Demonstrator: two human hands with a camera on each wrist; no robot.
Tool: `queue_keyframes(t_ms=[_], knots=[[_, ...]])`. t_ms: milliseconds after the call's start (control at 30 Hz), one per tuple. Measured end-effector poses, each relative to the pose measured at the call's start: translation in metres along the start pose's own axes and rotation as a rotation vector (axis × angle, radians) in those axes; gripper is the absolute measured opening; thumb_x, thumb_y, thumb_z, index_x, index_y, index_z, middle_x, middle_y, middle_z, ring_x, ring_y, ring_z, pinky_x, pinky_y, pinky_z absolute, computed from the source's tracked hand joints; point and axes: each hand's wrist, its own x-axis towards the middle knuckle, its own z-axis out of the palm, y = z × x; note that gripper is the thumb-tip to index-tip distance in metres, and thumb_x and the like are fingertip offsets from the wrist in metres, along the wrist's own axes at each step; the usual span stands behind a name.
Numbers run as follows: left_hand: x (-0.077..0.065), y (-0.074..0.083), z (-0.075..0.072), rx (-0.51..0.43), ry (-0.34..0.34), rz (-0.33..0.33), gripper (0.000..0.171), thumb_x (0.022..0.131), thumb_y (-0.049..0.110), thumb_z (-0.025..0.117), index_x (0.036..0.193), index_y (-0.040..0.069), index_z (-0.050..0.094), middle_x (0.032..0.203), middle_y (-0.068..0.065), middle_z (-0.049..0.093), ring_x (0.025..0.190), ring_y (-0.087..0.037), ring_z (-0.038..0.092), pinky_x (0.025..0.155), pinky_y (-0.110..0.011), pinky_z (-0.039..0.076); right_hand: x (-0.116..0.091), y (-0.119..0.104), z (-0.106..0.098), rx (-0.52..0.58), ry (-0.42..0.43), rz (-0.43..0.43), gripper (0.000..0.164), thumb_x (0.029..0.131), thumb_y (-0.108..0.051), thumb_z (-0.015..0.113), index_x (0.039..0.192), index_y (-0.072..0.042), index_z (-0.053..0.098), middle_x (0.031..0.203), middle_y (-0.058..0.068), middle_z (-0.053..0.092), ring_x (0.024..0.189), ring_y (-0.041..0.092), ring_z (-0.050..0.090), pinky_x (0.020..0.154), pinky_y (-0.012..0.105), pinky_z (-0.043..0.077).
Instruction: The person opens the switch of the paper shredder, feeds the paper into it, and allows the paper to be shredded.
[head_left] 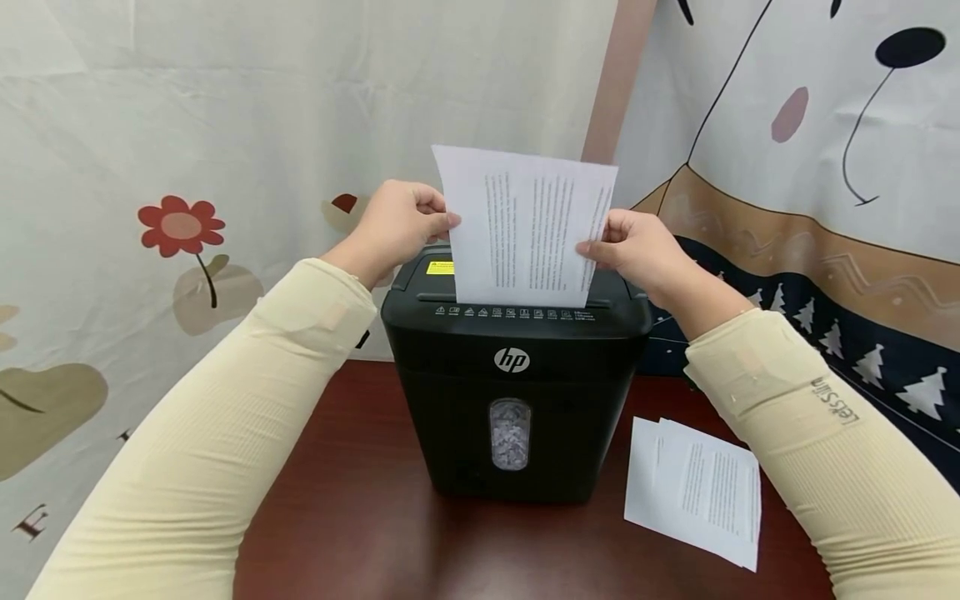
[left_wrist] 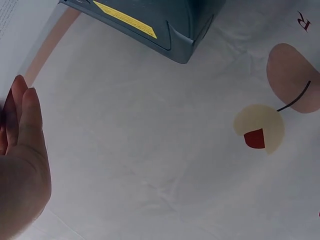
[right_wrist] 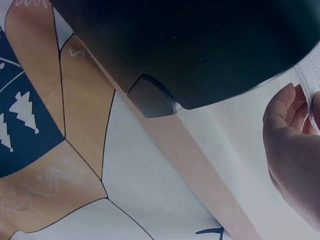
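Note:
A printed sheet of paper [head_left: 525,225] stands upright over the black HP paper shredder [head_left: 450,375], its lower edge at the feed slot in the top. My left hand [head_left: 405,225] pinches the sheet's left edge between thumb and fingers. On the opposite edge, my right hand [head_left: 637,250] pinches the paper with the thumb in front. In the right wrist view the right hand [right_wrist: 295,150] shows at the right, with a strip of the sheet [right_wrist: 309,85] between thumb and fingers. The left wrist view has the left hand [left_wrist: 27,145] at its left border, fingertips partly hidden.
Several printed sheets [head_left: 697,492] lie overlapped on the dark red table [head_left: 337,500], right of the shredder. Paper shreds show through the shredder's window [head_left: 510,435]. Close behind hangs a patterned curtain [head_left: 300,100].

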Motion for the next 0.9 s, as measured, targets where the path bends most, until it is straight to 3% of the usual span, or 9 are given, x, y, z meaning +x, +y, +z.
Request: queue_keyframes(t_ms=[233,467,700,900], knots=[[-0.002,-0.003,0.0,0.047,-0.025,-0.015,0.015,0.096,0.015,0.061,0.101,0.001,0.064,0.104,-0.011,0.066,0.093,-0.021,0.059,0.083,-0.032,0.047,0.001,0.001,0.003,-0.026,-0.008,0.023,0.031,0.096,-0.012,0.06,0.125,-0.003,0.059,0.123,0.016,0.064,0.111,0.029,0.062,0.106,0.052,0.039],[-0.001,-0.01,0.003,0.107,-0.028,0.029,0.013,0.095,0.013,0.062,0.093,0.001,0.064,0.094,-0.012,0.069,0.093,-0.023,0.063,0.072,-0.028,0.044,0.001,0.004,0.006,-0.037,-0.029,0.046,0.033,0.096,-0.009,0.059,0.128,-0.004,0.058,0.125,0.017,0.062,0.11,0.033,0.062,0.109,0.057,0.032],[0.001,-0.016,0.004,0.098,-0.041,0.032,0.014,0.094,0.012,0.062,0.09,-0.001,0.062,0.098,-0.014,0.07,0.095,-0.028,0.064,0.066,-0.026,0.044,0.004,0.007,0.007,-0.065,-0.038,0.056,0.033,0.095,-0.009,0.06,0.128,-0.004,0.058,0.124,0.017,0.062,0.109,0.032,0.061,0.106,0.052,0.038],[0.0,-0.015,0.005,0.091,-0.043,0.036,0.014,0.095,0.011,0.061,0.088,-0.002,0.062,0.096,-0.015,0.07,0.092,-0.026,0.065,0.079,-0.035,0.051,0.003,0.006,0.006,-0.092,-0.05,0.057,0.032,0.096,-0.01,0.06,0.128,-0.005,0.058,0.123,0.016,0.062,0.107,0.032,0.062,0.107,0.055,0.035]])
